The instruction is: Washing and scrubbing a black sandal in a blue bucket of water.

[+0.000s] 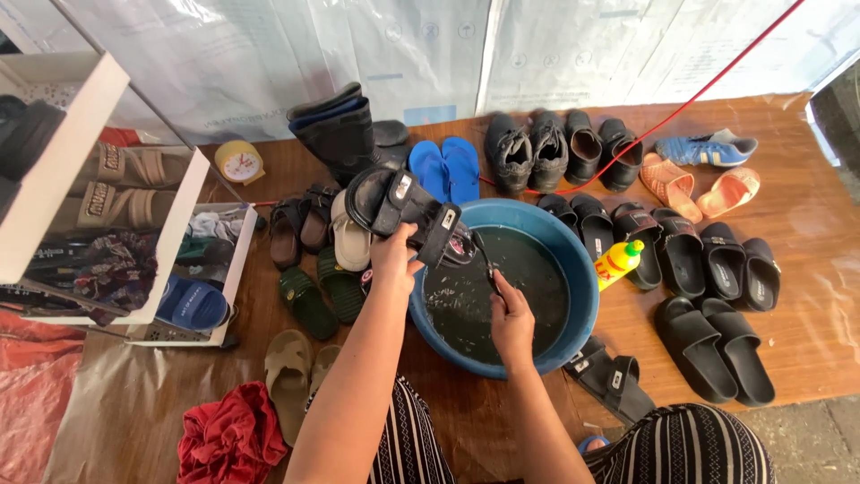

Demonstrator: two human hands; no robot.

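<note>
We see the left hand [394, 260] clamped on a black strap sandal [408, 213], long axis running up-left from it. The right hand [511, 315], closed on a brush [484, 255], sits just right of the sandal's near end.

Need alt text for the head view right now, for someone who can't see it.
Seen from above, the left hand holds a black strapped sandal over a blue basin of dark water while the right hand grips a small brush. Many shoes and sandals surround the basin.
</note>
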